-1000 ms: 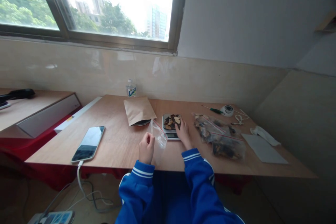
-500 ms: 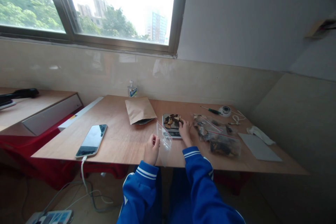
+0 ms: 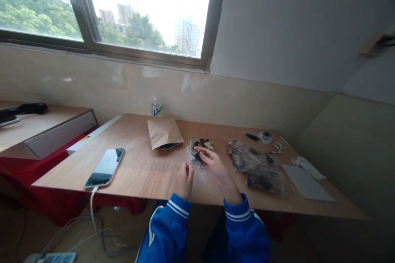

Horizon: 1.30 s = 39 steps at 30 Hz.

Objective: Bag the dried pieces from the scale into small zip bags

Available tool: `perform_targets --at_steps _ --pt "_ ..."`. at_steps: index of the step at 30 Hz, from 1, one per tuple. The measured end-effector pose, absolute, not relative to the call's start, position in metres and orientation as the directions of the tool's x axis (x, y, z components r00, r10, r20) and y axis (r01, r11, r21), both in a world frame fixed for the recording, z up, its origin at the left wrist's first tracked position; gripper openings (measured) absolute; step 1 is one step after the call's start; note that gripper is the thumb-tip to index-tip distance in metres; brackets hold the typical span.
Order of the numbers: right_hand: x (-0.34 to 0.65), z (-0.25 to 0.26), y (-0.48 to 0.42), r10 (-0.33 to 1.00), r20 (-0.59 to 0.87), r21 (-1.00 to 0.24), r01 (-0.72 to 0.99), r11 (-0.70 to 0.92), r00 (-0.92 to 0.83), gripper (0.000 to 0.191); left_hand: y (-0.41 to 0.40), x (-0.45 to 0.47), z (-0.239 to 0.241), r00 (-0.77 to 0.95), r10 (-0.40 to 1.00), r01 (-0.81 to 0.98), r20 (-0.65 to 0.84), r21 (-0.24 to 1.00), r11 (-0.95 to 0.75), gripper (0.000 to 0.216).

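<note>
My left hand [image 3: 185,181] is closed on the edge of a small clear zip bag [image 3: 201,174], just over the front half of the table. Pinched in the fingers of my right hand [image 3: 218,172] is a dark dried slice [image 3: 198,156], held at the bag's upper part; whether it is inside the mouth I cannot tell. Behind my fingers stands a small flat scale [image 3: 191,143], its front partly hidden. Brown and pale dried slices [image 3: 206,143] lie on top of it.
Filled zip bags [image 3: 265,178] of dried pieces lie to the right, beside a white sheet [image 3: 307,183]. Behind them are a screwdriver [image 3: 251,136] and a white round device [image 3: 265,136]. Leftward are a brown paper pouch [image 3: 165,132], a bottle [image 3: 156,107] and a phone [image 3: 105,167] on a cable.
My right hand has come from the scale toward my left hand, bringing a dark dried slice to the zip bag. The view has shifted slightly.
</note>
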State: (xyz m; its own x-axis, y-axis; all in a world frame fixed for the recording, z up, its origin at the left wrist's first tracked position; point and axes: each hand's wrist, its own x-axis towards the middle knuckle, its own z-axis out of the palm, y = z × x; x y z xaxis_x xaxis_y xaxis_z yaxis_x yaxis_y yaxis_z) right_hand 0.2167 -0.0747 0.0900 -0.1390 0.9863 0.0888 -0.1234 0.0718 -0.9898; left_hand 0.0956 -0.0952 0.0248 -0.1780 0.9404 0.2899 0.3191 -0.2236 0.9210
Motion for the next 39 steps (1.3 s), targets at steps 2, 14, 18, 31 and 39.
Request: perform_targets --at_steps 2,14,18,31,39 --pt "0.214 0.090 -0.076 0.992 0.082 -0.996 -0.029 0.080 -0.096 0.032 -0.097 0.099 0.028 -0.188 0.924 0.335 0.332 0.906 -0.257 0.027" --pt "0.209 0.081 -0.075 0.908 0.359 -0.783 0.460 0.418 -0.214 0.032 -0.102 0.099 0.030 -0.209 0.891 0.326 0.402 0.888 -0.324 0.026" --pt "0.212 0.074 -0.053 0.871 0.475 -0.779 0.401 0.482 -0.124 0.026 -0.096 0.086 0.022 -0.332 0.896 0.207 0.293 0.950 -0.234 0.030" --pt "0.273 0.005 0.053 0.955 0.273 -0.475 0.848 0.236 -0.113 0.047 -0.090 0.067 0.029 -0.319 0.904 0.138 0.285 0.958 -0.253 0.034" --pt "0.269 0.007 0.044 0.915 0.403 -0.444 0.874 0.200 -0.005 0.027 -0.086 0.069 0.020 -0.300 0.908 0.178 0.292 0.952 -0.247 0.034"
